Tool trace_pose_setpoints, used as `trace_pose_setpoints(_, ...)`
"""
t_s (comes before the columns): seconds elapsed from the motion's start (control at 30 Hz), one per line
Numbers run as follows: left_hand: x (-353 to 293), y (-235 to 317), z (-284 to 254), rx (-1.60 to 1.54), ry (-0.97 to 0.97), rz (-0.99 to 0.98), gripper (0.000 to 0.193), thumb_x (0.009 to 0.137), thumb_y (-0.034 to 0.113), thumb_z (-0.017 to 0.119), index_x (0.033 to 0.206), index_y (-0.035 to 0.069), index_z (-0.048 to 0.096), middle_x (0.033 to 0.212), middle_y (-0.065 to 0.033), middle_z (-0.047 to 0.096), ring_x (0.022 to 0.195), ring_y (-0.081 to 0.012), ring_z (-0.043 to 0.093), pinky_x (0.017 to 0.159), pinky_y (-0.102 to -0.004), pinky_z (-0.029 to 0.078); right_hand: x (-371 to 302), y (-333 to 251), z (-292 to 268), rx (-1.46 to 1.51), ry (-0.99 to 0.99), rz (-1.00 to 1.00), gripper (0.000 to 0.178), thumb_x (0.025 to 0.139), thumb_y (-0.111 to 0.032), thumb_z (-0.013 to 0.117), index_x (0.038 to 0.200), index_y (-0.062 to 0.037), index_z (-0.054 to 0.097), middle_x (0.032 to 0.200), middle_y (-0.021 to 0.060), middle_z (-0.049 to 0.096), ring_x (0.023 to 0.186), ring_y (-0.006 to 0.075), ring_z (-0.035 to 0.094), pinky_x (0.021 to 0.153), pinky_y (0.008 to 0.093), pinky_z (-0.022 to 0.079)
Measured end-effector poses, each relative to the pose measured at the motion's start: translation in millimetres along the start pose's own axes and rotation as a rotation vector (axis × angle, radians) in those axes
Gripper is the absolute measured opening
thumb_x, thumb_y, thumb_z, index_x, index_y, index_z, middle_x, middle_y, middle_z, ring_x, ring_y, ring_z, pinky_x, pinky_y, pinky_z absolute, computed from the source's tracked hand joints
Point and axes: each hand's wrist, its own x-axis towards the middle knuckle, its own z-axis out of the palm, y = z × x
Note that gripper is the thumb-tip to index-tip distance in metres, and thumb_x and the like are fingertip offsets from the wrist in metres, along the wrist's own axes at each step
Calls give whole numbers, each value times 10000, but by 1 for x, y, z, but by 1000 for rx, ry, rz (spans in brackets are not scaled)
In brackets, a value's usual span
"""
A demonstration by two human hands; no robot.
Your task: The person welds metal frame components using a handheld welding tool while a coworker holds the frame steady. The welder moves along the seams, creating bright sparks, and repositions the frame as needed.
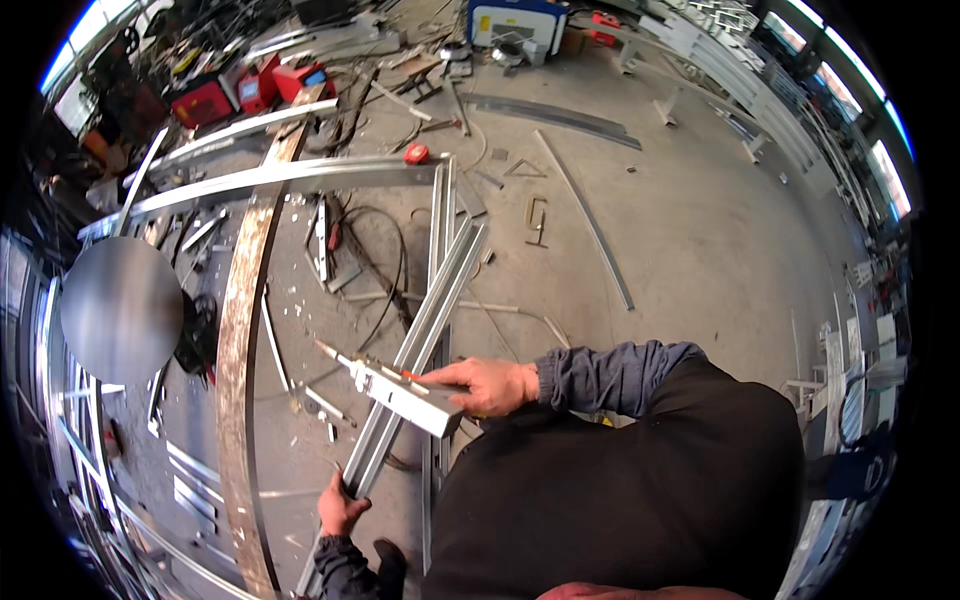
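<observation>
My right hand [492, 385] is closed around a silver, box-bodied welding gun [405, 402] with a pointed, coppery nozzle aimed to the far left. The gun is over a long grooved metal profile [440, 292]; whether they touch I cannot tell. Lower down, my left hand [342, 506] grips this profile near its close end, fingers wrapped at its edge. The profile slants away to the right, its far end at the corner of a metal frame [350, 173]. A red tape measure [416, 153] sits on the frame by that corner.
A worn wooden plank [246, 290] runs lengthwise at the left, beneath the frame. Hoses [400, 255], offcuts and a C-clamp [536, 220] lie on the concrete floor. Red machines [215, 95] and a blue-white machine [517, 25] stand far off. Someone's blurred head [122, 310] appears at the left.
</observation>
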Motion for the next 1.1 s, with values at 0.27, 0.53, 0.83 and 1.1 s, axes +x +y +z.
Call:
trace_pose_setpoints(0.27,-7,15,13,75,217,4,779,641,209,853,1374,66,632,1225,-197,666,1195,-436,644,1006,-506,548,-2,30,-2,-14,-61,-35,665,1081,-393,642,1629,-40,508,1543,238,636,1391,404,636,1165,433,505)
trace_pose_setpoints(0.53,-13,62,51,166,710,-56,920,723,656,920,1352,39,654,1395,-137,632,1370,-342,568,1214,-552,370,30,28,21,150,-276,158,575,1009,-107,564,1567,32,552,1405,182,731,1271,255,704,1103,364,527)
trace_pose_setpoints(0.83,-14,58,60,141,796,-58,915,691,835,799,1185,71,698,1089,-89,684,1081,-294,660,1031,-443,485,67,20,41,-44,-351,50,495,1098,-216,579,1527,32,574,1343,204,754,1242,285,727,1081,364,533)
trace_pose_setpoints(1.1,-11,58,59,155,811,-37,886,714,840,785,1166,84,694,1071,-86,665,1073,-301,651,1022,-437,487,73,5,37,-124,-373,125,519,1083,-165,565,1567,18,544,1424,206,722,1315,307,701,1114,376,518)
